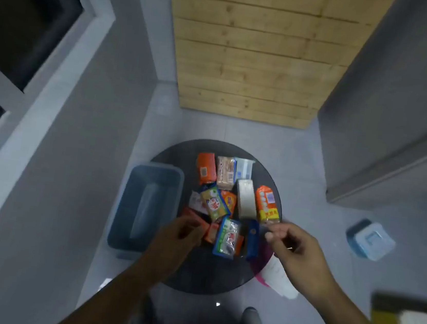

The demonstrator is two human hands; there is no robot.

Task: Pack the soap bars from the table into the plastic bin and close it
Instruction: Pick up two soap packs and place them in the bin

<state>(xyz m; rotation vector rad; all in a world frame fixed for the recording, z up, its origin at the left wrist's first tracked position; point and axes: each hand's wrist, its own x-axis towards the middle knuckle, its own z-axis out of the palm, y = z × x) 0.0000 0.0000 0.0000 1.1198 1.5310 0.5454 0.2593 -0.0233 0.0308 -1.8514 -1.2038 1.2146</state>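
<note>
Crowding round dark table [193, 275]: soap bars [221, 189]

This looks like a plain room in a home or flat, sparsely furnished. Pale grey floor tiles [302, 151] run between bare grey walls [80, 145], with a dark window [23, 17] in a pale frame on the left and a panel of knotty pine planks [258, 54] standing against the far side. A small round dark table [209, 277] holds household goods: wrapped soap bars [232, 199] in retail packets
</note>
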